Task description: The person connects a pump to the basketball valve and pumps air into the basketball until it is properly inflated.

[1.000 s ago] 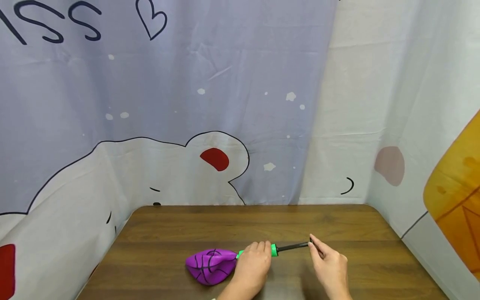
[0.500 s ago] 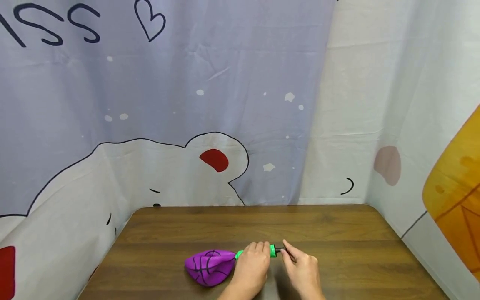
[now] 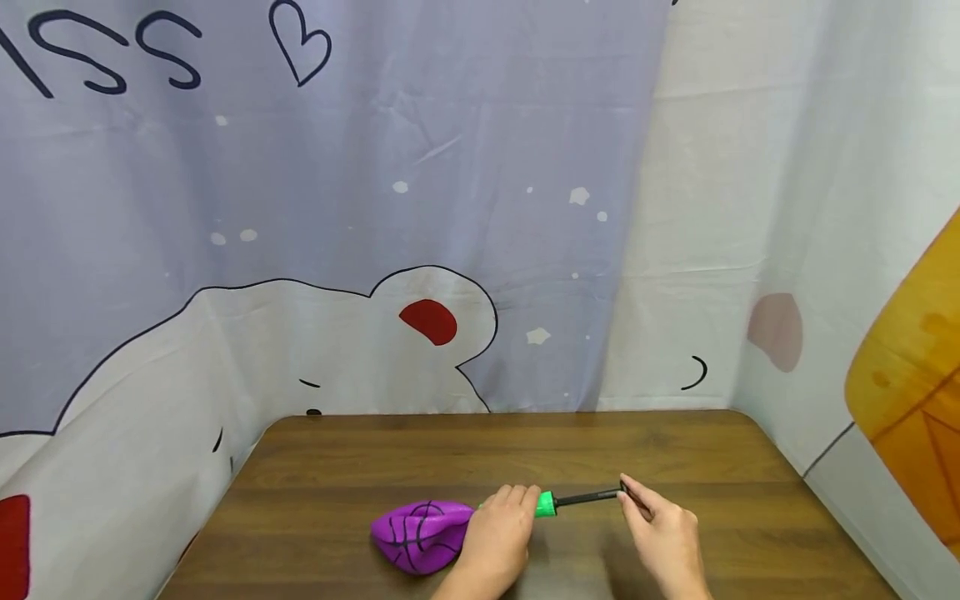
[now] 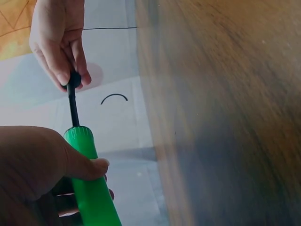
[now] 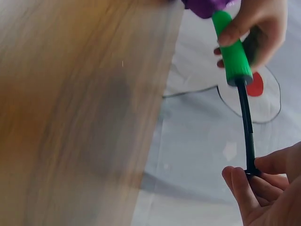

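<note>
A green hand pump (image 4: 96,197) with a black rod is held level above the table. My left hand (image 3: 497,533) grips its green barrel, thumb along the top in the left wrist view. At the barrel's left end hangs a limp purple ball (image 3: 420,537) with black lines, partly creased and sunken. My right hand (image 3: 663,529) pinches the black handle at the rod's outer end between thumb and fingers. The black rod (image 5: 246,113) shows long between barrel and handle. The joint between pump and ball is mostly hidden behind my left hand in the head view.
The brown wooden table (image 3: 337,458) lies beneath both hands. A printed fabric curtain (image 3: 525,208) with cartoon shapes stands along its back and sides.
My right hand first pushes the rod left, nearly into the barrel, then draws it back out to the right. The left hand and the ball stay almost still.
</note>
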Action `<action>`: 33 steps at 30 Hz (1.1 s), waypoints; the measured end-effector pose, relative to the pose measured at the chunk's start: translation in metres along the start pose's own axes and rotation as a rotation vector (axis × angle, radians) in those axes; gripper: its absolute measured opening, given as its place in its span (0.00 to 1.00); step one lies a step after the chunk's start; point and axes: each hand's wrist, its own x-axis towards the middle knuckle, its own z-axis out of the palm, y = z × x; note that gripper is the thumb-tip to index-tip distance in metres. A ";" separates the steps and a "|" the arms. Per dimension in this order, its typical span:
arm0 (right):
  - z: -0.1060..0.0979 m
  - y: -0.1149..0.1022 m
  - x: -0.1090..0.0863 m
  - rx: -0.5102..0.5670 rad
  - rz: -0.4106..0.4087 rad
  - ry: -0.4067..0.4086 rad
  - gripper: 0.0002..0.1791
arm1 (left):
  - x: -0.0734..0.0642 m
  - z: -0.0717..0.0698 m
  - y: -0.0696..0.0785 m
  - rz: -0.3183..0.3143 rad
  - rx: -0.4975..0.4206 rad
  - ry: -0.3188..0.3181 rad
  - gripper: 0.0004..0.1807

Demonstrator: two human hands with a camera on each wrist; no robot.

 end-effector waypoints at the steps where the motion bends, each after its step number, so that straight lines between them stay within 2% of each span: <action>1: -0.003 0.002 0.001 -0.002 0.012 -0.001 0.14 | 0.000 0.000 0.000 -0.002 -0.001 0.000 0.36; 5: -0.009 0.006 0.005 -0.014 0.072 -0.007 0.14 | -0.001 -0.001 0.000 0.000 -0.002 0.010 0.36; 10: -0.002 -0.001 0.002 -0.024 0.106 0.031 0.14 | 0.000 -0.003 0.002 0.014 0.031 0.060 0.35; 15: 0.018 -0.016 -0.005 -0.008 0.066 0.089 0.14 | 0.000 -0.002 0.004 0.025 0.082 0.117 0.33; 20: 0.040 -0.030 -0.013 0.013 -0.024 0.140 0.15 | 0.002 -0.001 0.005 0.010 0.105 0.156 0.32; 27: 0.052 -0.037 -0.020 0.099 -0.085 0.069 0.16 | 0.001 -0.002 0.003 0.019 0.107 0.168 0.31; 33: 0.036 -0.026 -0.012 0.127 -0.072 0.040 0.16 | 0.001 -0.002 0.001 0.013 0.065 0.126 0.32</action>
